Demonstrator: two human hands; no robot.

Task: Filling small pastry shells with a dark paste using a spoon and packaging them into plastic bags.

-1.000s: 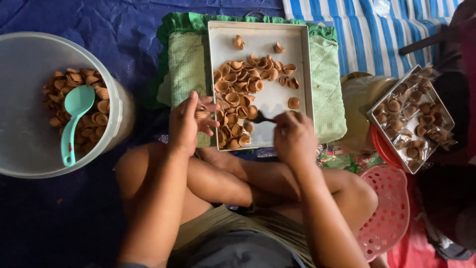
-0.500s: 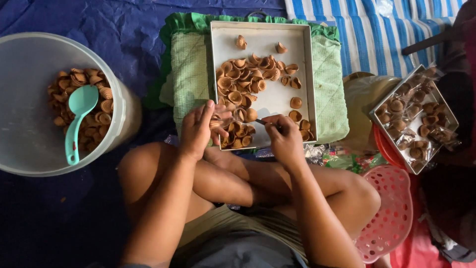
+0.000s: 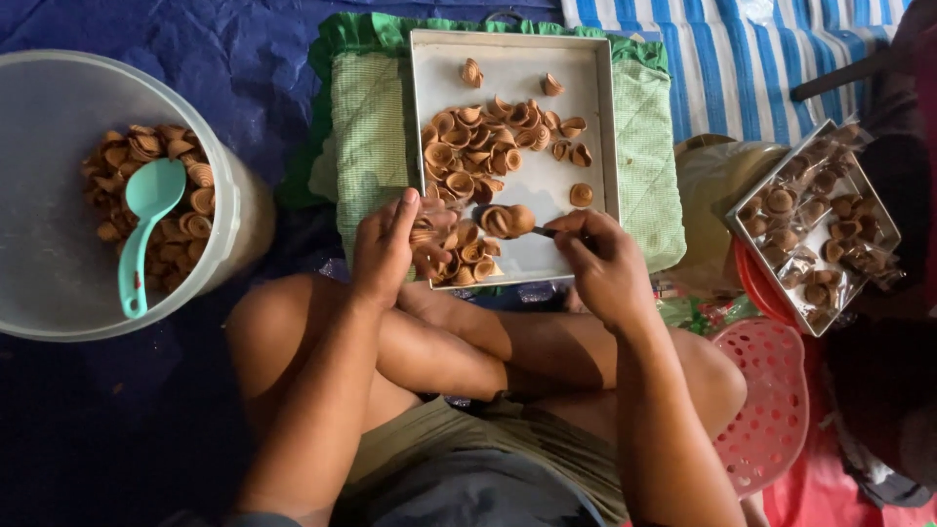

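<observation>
The left hand [image 3: 386, 249] rested at the near left corner of the white metal tray [image 3: 514, 59], fingers curled loosely over the small brown pastry shells [image 3: 468, 166] heaped there. The right hand [image 3: 600, 263] pinched a thin dark tool [image 3: 547, 231], its tip against one shell [image 3: 508, 221] near the tray's middle.

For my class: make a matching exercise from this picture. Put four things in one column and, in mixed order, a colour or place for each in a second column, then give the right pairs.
Things
1. scoop
2. metal tray
3. perforated basket
4. right hand

Descriptions
A. red-pink, beside the person's knee
B. turquoise, lying in the round tub among shell-shaped pieces
C. holding a thin dark tool over the tray
D. resting on a green cloth

Pairs: 1-B, 2-D, 3-A, 4-C
</observation>
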